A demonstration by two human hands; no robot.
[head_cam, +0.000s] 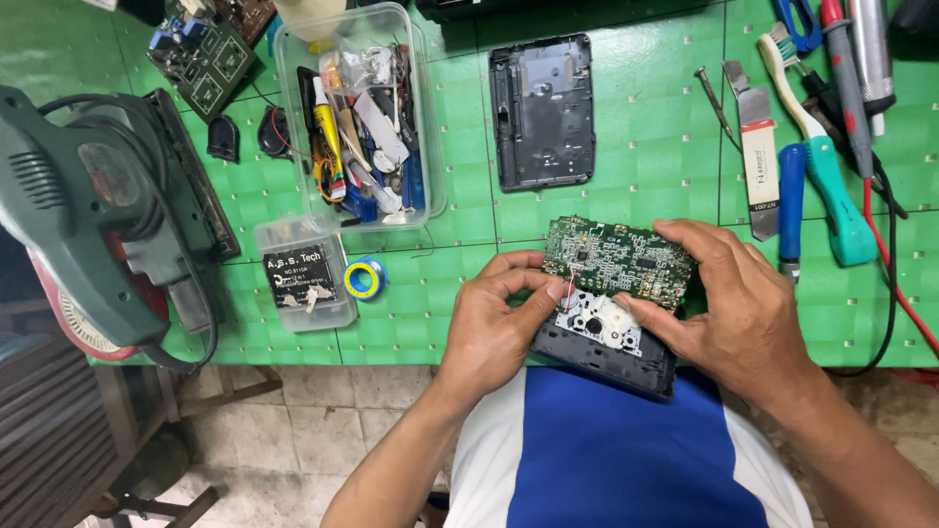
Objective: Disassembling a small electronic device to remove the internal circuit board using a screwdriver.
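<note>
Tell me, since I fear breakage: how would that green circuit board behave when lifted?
The thin green circuit board probably stays stiff and light. Its thin red wires look fragile, tethering it to the black device body under both hands.

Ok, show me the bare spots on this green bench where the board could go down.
Bare green table lies between the black back cover and the scraper. A smaller patch sits between the blue tape roll and the left hand. Crowded: the tool cluster at right, and around the clear parts tub and power saw.
</note>
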